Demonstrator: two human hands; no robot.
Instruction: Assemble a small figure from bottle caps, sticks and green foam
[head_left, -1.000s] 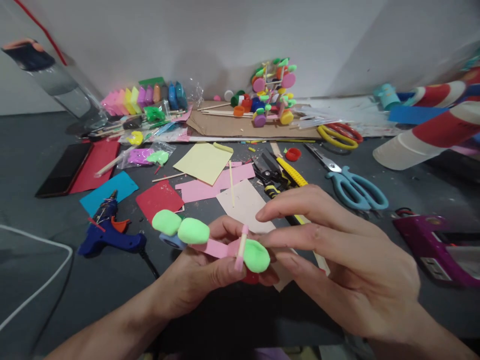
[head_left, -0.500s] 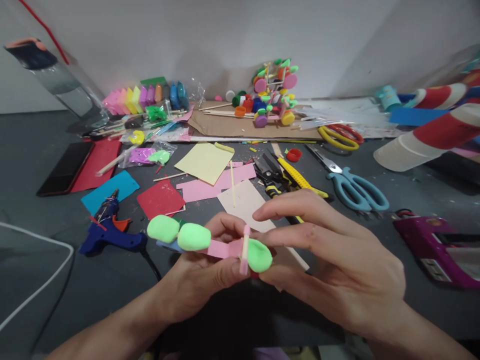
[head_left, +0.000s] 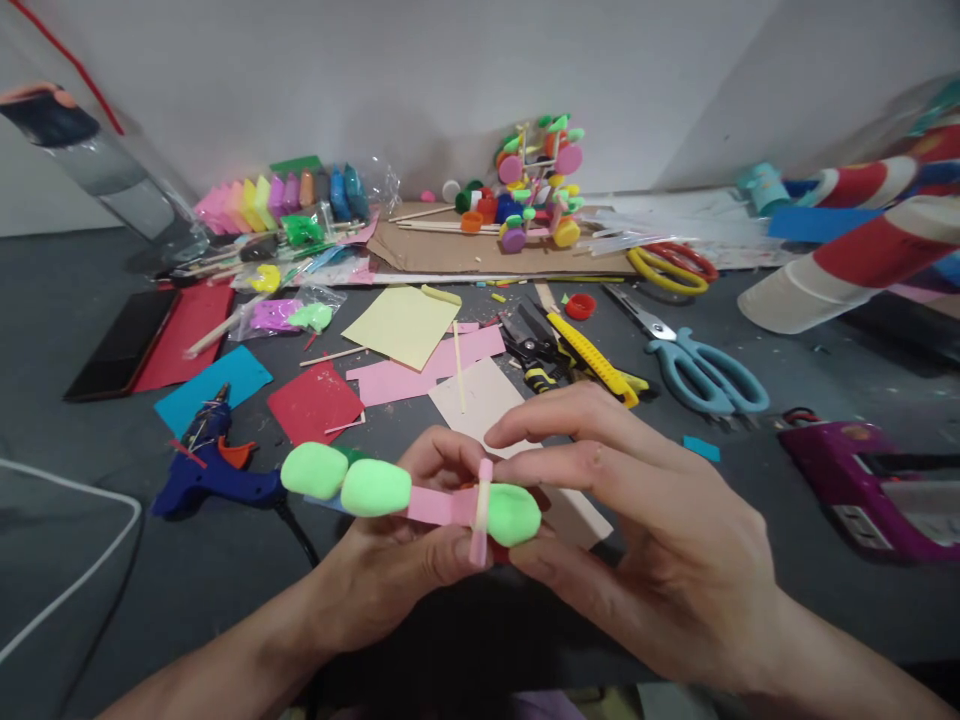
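My left hand (head_left: 397, 560) holds a small craft model by its pink paper strip (head_left: 439, 506), thumb in front and fingers behind. Two bright green clay lumps (head_left: 376, 487) sit at the model's left end. Across the strip stands a short wooden stick (head_left: 481, 510) with pink ends. Right of the stick is a third green clay lump (head_left: 514, 514), its surface slightly dented. My right hand (head_left: 652, 530) pinches around this lump, thumb at its lower edge and fingertips near its top. Something red shows just beneath; the model's underside is hidden.
A blue glue gun (head_left: 214, 460) lies left, its cord near my left wrist. Beyond my hands are paper pieces (head_left: 405, 325), a yellow cutter (head_left: 592, 358), pliers (head_left: 529, 335) and blue-handled scissors (head_left: 705, 370). A colourful model (head_left: 540, 185) stands by the wall. A purple device (head_left: 862, 490) sits right.
My right fingers have closed in around the right green lump, which looks reshaped slightly. The view has shifted a little, and a small blue paper scrap now shows near the scissors.
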